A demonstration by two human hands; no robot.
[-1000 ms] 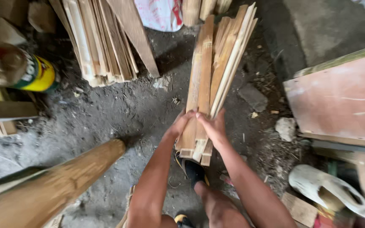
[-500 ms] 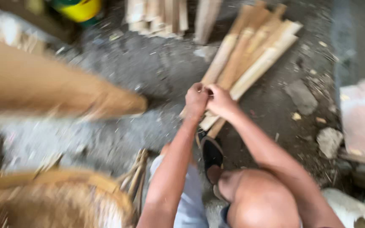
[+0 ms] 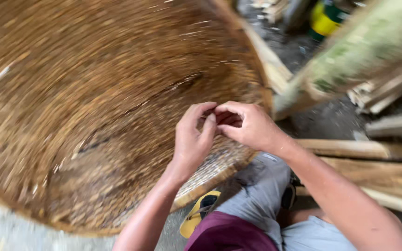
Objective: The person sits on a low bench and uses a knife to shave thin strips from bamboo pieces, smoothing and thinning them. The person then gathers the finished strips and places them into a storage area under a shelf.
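A large round woven bamboo tray (image 3: 94, 93) fills the left and middle of the head view, blurred by motion. Both hands meet over its right rim. My left hand (image 3: 192, 139) has its fingers curled, the fingertips touching those of my right hand (image 3: 250, 125), which is also curled in a pinch. Nothing can be made out between the fingers. Split wooden slats (image 3: 378, 167) lie on the ground to the right, behind my right forearm.
My bent knee in grey shorts (image 3: 261, 186) and a yellow sandal (image 3: 201, 211) sit under the tray's edge. A thick greenish beam (image 3: 359, 60) slants across the upper right, with a yellow and green can (image 3: 326, 16) behind it. The floor is grey dirt.
Both hands have let go of the slat bundle and come together over the woven tray. The view has swung left, so the tray now fills the frame and the slats lie at the right.
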